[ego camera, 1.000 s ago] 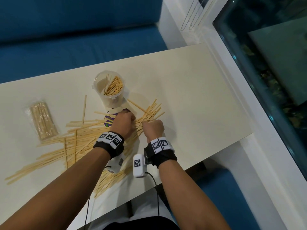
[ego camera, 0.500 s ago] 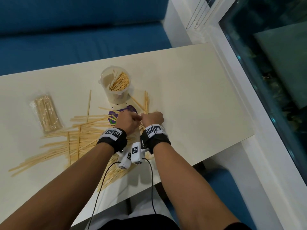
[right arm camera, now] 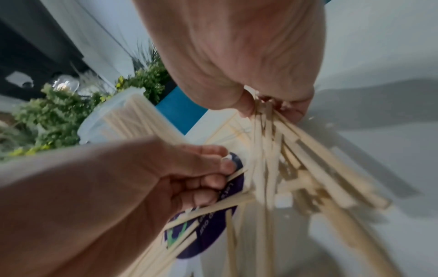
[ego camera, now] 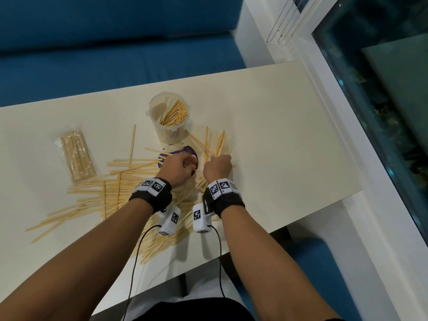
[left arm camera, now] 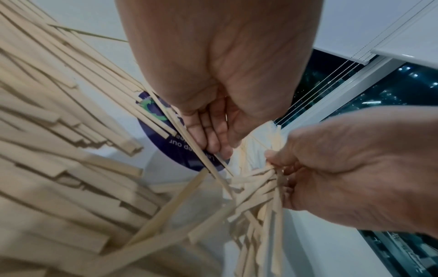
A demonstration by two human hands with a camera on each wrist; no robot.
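Many pale wooden sticks point(ego camera: 111, 191) lie scattered over the cream table point(ego camera: 278, 135). My right hand point(ego camera: 220, 158) grips a bundle of sticks point(right arm camera: 308, 150) in its curled fingers, and their far ends fan out beyond the fist point(ego camera: 218, 142). My left hand point(ego camera: 192, 166) is just to its left, fingers curled over a purple round lid point(ego camera: 188, 150). It pinches a few thin sticks point(right arm camera: 237, 202) against the lid. A clear plastic tub point(ego camera: 171, 130), partly filled with upright sticks, stands just beyond the hands.
A sealed packet of sticks point(ego camera: 75, 156) lies at the left of the table. A blue bench point(ego camera: 92, 54) runs along the far side. A white sill and a dark window point(ego camera: 382, 89) border the right.
My hands came together beside the lid. The sticks in my right hand swung from slanting right to pointing away from me, and that hand has shifted slightly right.
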